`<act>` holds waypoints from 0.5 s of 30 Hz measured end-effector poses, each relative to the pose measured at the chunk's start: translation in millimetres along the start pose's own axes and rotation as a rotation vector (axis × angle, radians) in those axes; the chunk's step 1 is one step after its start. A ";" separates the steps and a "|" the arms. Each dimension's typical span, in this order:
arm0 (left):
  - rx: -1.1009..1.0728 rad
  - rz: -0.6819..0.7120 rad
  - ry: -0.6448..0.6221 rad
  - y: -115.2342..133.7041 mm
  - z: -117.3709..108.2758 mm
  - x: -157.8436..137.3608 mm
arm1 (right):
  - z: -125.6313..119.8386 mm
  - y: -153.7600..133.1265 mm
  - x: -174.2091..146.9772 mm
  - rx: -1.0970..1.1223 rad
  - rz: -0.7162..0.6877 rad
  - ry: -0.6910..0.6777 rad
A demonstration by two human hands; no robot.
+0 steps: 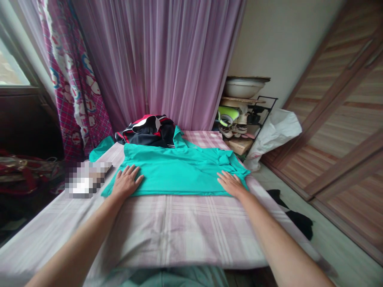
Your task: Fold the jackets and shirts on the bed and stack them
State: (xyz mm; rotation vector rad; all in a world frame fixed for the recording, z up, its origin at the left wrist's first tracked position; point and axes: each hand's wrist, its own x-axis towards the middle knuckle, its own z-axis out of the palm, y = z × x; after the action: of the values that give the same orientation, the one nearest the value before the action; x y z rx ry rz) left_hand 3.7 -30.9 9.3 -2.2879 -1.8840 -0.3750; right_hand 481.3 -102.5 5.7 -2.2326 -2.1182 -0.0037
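Observation:
A turquoise garment [176,171] lies spread in a wide, flat band across the table, its near edge fairly straight. Its right end is bunched in loose folds. My left hand [127,181] rests palm down on the garment's left part, fingers spread. On the right part, my right hand [231,183] also lies flat with the fingers stretched out. Neither hand grips the cloth. Behind the garment sits a heap of dark clothes [146,133] with red and white trim, and some turquoise cloth reaches up beside it.
A checked cloth [185,231] covers the table. At its left edge lies a blurred-out object [88,181]. Purple curtains [167,59] hang behind. To the right stand a shoe rack [239,119] with a basin [245,87] on top, a white sack [278,127] and a wooden wardrobe [338,111].

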 end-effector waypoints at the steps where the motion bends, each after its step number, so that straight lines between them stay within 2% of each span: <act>1: -0.009 0.020 0.056 -0.1 -0.9 -2.2 | -3.6 -3.7 0.3 0.029 0.003 0.050; 3: -0.035 0.085 0.159 -1.5 -2.6 -7.8 | -10.8 -9.1 -3.9 0.104 -0.038 0.171; 5: -0.078 0.160 0.201 -5.3 -4.5 -15.4 | -15.5 -9.7 -15.4 0.171 -0.135 0.227; 9: -0.172 0.340 0.078 -22.2 -9.8 -33.6 | -12.9 5.1 -48.5 0.190 -0.282 0.116; 12: -0.174 0.463 -0.007 -39.8 -14.9 -41.7 | -6.1 19.8 -62.1 0.143 -0.288 0.086; 15: -0.107 0.532 -0.081 -53.7 -20.6 -40.7 | -2.6 25.1 -59.6 0.049 -0.309 0.093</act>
State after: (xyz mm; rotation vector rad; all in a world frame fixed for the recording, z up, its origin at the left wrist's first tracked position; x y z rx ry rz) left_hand -58.1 -64.3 15.2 -2.7836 -1.2279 -0.3150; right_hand 503.3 -163.3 4.5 -1.8204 -2.3581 -0.0679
